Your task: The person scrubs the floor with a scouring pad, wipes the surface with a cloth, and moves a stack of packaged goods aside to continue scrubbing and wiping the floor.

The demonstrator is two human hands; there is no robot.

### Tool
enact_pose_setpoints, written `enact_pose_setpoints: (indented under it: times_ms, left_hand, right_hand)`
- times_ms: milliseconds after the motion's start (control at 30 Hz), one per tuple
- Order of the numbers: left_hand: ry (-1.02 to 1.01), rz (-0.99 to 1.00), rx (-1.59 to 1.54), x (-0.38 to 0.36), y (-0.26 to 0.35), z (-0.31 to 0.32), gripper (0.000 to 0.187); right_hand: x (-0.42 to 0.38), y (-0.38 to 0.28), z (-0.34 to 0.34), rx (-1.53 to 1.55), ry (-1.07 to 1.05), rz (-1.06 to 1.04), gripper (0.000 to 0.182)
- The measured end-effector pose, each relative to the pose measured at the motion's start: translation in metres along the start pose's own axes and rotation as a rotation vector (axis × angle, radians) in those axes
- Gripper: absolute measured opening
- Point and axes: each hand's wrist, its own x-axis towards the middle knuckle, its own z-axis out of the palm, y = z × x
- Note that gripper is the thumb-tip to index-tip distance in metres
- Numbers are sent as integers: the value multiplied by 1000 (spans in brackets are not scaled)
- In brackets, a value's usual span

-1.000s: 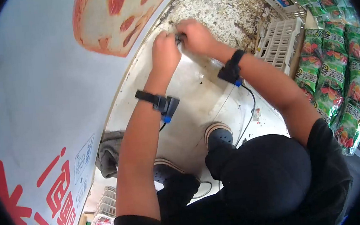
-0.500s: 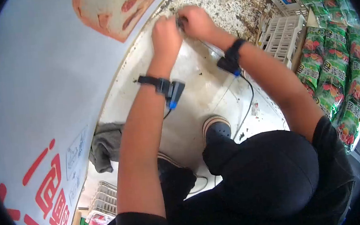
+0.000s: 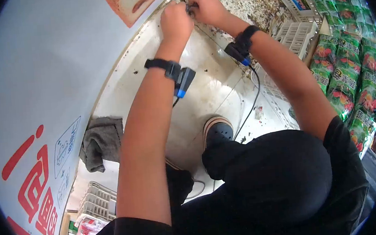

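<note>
Both hands are far out at the top of the head view, low over the dirty floor. My left hand (image 3: 176,22) is closed, with its fingers curled on the far side and hidden. Close beside it, my right hand (image 3: 207,9) is also closed. A small dark thing (image 3: 191,7) shows between the two hands, mostly covered by the right fingers; its kind cannot be made out. Past the hands, the floor (image 3: 249,0) is thick with brown and black crust. Nearer to me, the pale tiles (image 3: 207,78) look wet and smeared, with dark crumbs.
A white panel (image 3: 59,75) with red lettering runs along the left. A grey cloth (image 3: 102,140) lies against its base, near a white basket (image 3: 98,201). At right are a white plastic crate (image 3: 296,38) and stacked green packets (image 3: 347,74). Cables hang from both wrist devices.
Both hands have moved a little farther away from me, still close together and closed. My view has shifted slightly, so the panel, cloth and packets sit differently in the picture.
</note>
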Motion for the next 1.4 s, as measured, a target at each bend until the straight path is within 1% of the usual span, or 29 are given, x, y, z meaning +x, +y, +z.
enact_pose_setpoints:
  times_ms: [33,67,100,133,200,233,267,333,367,400,433,500,533,600,633,667,700,733,800,867,967,1000,1033,1067,1100,1167,1267,1333,1400]
  left_hand:
    - [-38,-8,60,11,0,1,10]
    - [-79,-20,119,14,0,2,14]
    - [-38,-22,60,10,-1,2,9]
    - [-39,-29,62,1,-2,0,9]
    - [-82,7,44,-21,-2,-8,8]
    - [-118,-22,19,-32,1,-10,6]
    - [-117,-22,20,-40,7,-12,6]
    - [-87,-107,81,-47,15,-10,4]
    - [4,-68,105,-42,13,-5,5]
    - [12,-75,105,-35,10,-4,5]
    - [17,-100,121,-22,7,-3,6]
    - [52,-116,177,-6,7,-2,7]
    - [54,-126,176,-12,8,-1,7]
    - [3,-140,147,-20,10,0,7]
    - [-48,-132,142,-30,15,-5,7]
    - [-49,-133,140,-43,18,-5,7]
    - [-54,-149,116,-52,22,-5,8]
    - [-53,-163,91,-52,25,-5,8]
    - [-70,-169,96,-44,23,-3,9]
    - [20,-193,147,-29,18,0,8]
    - [27,-186,130,-24,12,0,8]
    - [14,-193,117,-29,14,-1,9]
    - [-32,-210,131,-35,17,-2,9]
    - [-26,-205,138,-35,18,-3,9]
    - [-14,-191,119,-38,19,-2,9]
    - [41,-147,122,-36,20,1,9]
    - [11,-201,163,-20,18,-1,8]
    - [13,-218,154,-27,20,-5,8]
    - [-61,-218,98,-35,18,-6,8]
  right_hand:
    - [5,1,-1,1,27,44,9]
    - [5,1,-2,0,27,38,9]
    - [0,1,-3,23,10,41,8]
    - [-6,-2,-4,48,-8,44,7]
    - [-23,-16,-6,83,8,-8,8]
    - [-31,-21,-8,80,-39,-27,8]
    - [-36,-27,-10,76,-83,-44,8]
    - [-28,-25,-10,82,-91,-57,10]
    - [-21,-19,-8,81,-83,-76,10]
    - [-14,-14,-7,77,-72,-99,10]
    - [-4,-12,-5,61,15,-117,11]
    - [10,-4,-8,64,-11,-149,12]
    - [11,-3,-8,80,-43,-164,13]
    - [3,1,-15,66,-33,-231,15]
    - [-4,-1,-21,90,-155,-246,15]
    - [-12,-6,-26,115,-282,-257,15]
    - [-15,-8,-32,125,-320,-268,14]
    - [-8,-6,-36,116,-317,-269,14]
    - [4,-5,-36,94,-396,-333,14]
    - [13,3,-23,58,-375,-300,14]
    - [21,4,-18,13,-235,-385,16]
    - [15,5,-20,15,-232,-384,16]
    - [11,3,-25,58,-305,-387,16]
    - [10,2,-27,99,-380,-391,16]
    - [12,3,-28,69,-426,-389,18]
    - [24,4,-31,49,-403,-419,18]
    - [25,6,-24,5,-382,-443,20]
    - [10,2,-25,22,-322,-306,20]
    - [11,3,-30,63,-319,-336,19]
